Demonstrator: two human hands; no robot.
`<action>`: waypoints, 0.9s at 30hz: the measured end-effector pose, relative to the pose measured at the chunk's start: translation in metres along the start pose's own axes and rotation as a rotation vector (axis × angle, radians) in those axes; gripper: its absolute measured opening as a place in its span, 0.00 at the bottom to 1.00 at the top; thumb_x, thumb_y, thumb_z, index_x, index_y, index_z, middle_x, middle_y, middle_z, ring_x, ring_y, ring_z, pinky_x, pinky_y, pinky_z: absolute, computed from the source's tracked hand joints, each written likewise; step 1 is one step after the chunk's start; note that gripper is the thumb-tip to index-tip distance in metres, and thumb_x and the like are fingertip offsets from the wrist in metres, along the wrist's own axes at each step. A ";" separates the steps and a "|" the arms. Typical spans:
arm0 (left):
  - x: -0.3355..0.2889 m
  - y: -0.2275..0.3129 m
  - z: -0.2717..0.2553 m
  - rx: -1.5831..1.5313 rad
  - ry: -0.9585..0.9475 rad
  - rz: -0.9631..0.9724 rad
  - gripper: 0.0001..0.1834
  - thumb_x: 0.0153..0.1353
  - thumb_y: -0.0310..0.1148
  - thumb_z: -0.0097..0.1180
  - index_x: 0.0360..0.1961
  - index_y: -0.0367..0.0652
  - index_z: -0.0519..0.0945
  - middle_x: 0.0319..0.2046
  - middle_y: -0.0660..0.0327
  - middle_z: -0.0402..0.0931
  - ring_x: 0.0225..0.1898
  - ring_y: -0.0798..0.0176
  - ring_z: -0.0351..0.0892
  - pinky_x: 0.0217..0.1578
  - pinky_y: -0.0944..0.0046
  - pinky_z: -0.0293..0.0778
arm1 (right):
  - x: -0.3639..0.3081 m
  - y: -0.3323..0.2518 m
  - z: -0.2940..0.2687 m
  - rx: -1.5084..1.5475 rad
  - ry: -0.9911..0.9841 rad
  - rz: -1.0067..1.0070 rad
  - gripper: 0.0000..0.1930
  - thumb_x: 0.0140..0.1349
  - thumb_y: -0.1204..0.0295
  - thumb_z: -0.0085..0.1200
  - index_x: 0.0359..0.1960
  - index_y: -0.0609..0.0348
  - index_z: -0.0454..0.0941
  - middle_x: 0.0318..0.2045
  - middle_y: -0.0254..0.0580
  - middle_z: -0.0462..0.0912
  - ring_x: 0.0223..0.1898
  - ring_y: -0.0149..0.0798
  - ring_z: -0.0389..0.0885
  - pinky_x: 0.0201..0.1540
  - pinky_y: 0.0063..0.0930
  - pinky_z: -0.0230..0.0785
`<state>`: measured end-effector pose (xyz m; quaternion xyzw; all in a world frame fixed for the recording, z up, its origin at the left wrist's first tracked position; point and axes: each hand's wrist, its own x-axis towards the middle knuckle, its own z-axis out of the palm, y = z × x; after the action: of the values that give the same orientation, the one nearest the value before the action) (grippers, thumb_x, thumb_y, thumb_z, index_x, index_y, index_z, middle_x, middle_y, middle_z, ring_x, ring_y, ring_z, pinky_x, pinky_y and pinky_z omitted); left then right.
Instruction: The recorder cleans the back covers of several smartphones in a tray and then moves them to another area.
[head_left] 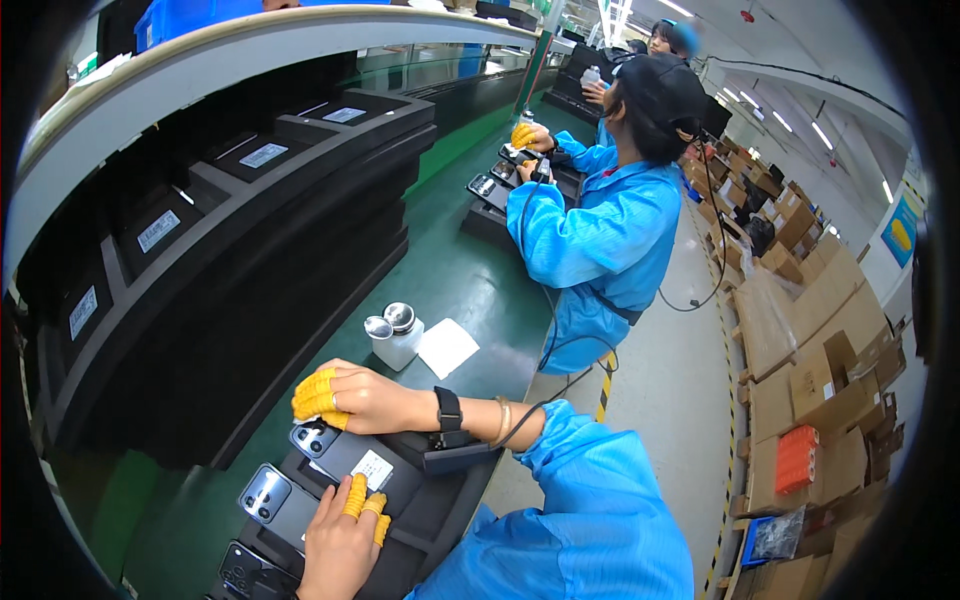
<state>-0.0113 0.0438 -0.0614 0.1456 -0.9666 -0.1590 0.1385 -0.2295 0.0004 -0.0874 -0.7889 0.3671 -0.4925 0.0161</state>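
Observation:
A dark foam tray holds several phones lying back up. On the nearest-to-top phone, which bears a white label, my right hand presses a scrap of white wipe at the camera end. Yellow finger cots cover its bunched fingertips, which mostly hide the wipe. Stretched over the same phone's label edge are the fingers of my left hand, some in yellow cots. Beside that hand lies a grey phone with a large camera block; below it is a black phone.
A white pump bottle with its metal lid raised stands beyond my right hand, next to a white paper square. Stacked black foam trays with labelled slots rise at left. Farther along the green bench works a person in blue.

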 end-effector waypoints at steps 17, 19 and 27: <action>0.000 -0.001 0.001 0.013 -0.040 -0.001 0.16 0.48 0.31 0.62 0.41 0.43 0.78 0.48 0.46 0.75 0.53 0.47 0.72 0.57 0.49 0.65 | -0.009 -0.013 -0.007 -0.094 -0.340 -0.060 0.06 0.46 0.77 0.55 0.26 0.64 0.83 0.26 0.49 0.82 0.31 0.43 0.81 0.57 0.38 0.64; 0.000 -0.001 0.002 0.003 -0.039 -0.004 0.16 0.48 0.30 0.62 0.41 0.43 0.78 0.48 0.46 0.75 0.54 0.47 0.72 0.57 0.49 0.65 | -0.012 -0.013 -0.006 -0.081 -0.321 -0.040 0.07 0.46 0.76 0.55 0.27 0.63 0.83 0.27 0.48 0.82 0.32 0.43 0.81 0.57 0.38 0.64; -0.002 -0.001 0.001 -0.007 -0.023 -0.011 0.16 0.49 0.30 0.61 0.41 0.43 0.78 0.49 0.46 0.75 0.54 0.46 0.72 0.57 0.49 0.65 | -0.024 -0.016 -0.005 -0.131 -0.276 -0.023 0.07 0.47 0.75 0.55 0.28 0.61 0.83 0.25 0.47 0.82 0.31 0.41 0.80 0.55 0.39 0.65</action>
<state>-0.0095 0.0439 -0.0631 0.1484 -0.9668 -0.1650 0.1269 -0.2303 0.0279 -0.0971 -0.8528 0.3836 -0.3543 0.0091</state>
